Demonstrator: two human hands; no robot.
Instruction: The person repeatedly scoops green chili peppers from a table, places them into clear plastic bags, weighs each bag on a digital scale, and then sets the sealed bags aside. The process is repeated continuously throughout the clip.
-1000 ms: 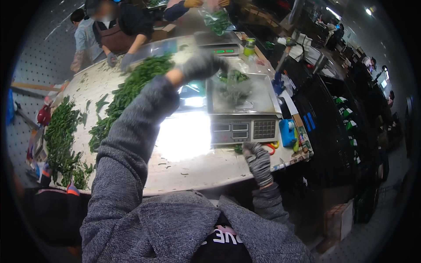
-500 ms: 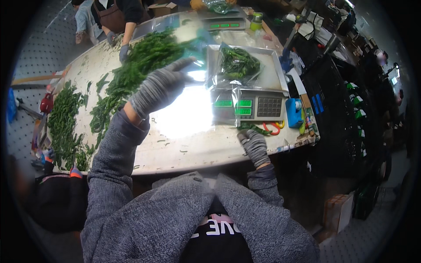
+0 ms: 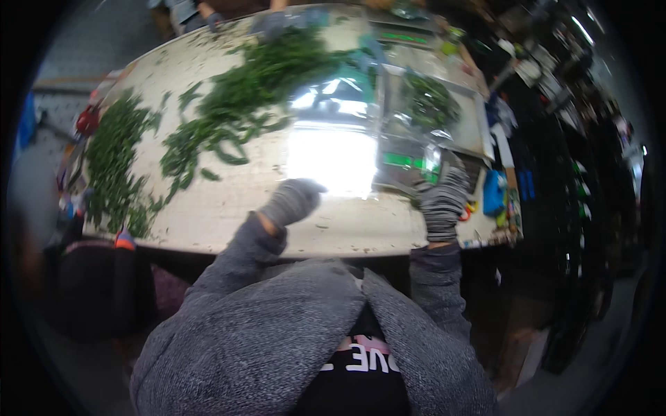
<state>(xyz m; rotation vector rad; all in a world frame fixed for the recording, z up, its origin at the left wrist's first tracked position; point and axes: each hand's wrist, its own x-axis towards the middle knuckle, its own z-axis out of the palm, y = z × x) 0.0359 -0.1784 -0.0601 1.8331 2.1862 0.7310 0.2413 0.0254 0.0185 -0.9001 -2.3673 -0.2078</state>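
My left hand (image 3: pixel 295 201), in a grey knit glove, is over the table beside the lower left corner of a glaring patch of clear plastic (image 3: pixel 333 156). Motion smears its fingers, so I cannot tell whether they hold anything. My right hand (image 3: pixel 444 201), in a striped grey glove, reaches up in front of the scale's keypad and green display (image 3: pixel 402 161). Its thumb stands apart from the fingers, and I see nothing in them. On the scale's tray (image 3: pixel 475 128) lies a clear bag of green leafy vegetables (image 3: pixel 429 102).
Loose greens (image 3: pixel 257 83) cover the back middle of the white table (image 3: pixel 187 225), with another heap (image 3: pixel 114 166) at the left. Red-handled scissors (image 3: pixel 466 211) and a blue tape dispenser (image 3: pixel 494 193) are at the right. A second scale (image 3: pixel 402 36) stands behind. Another person's gloved hand (image 3: pixel 214 22) shows far left.
My left hand has drawn back toward me from over the plastic. My right hand has moved up to the scale's front. The whole view has shifted, and the other person has partly left it.
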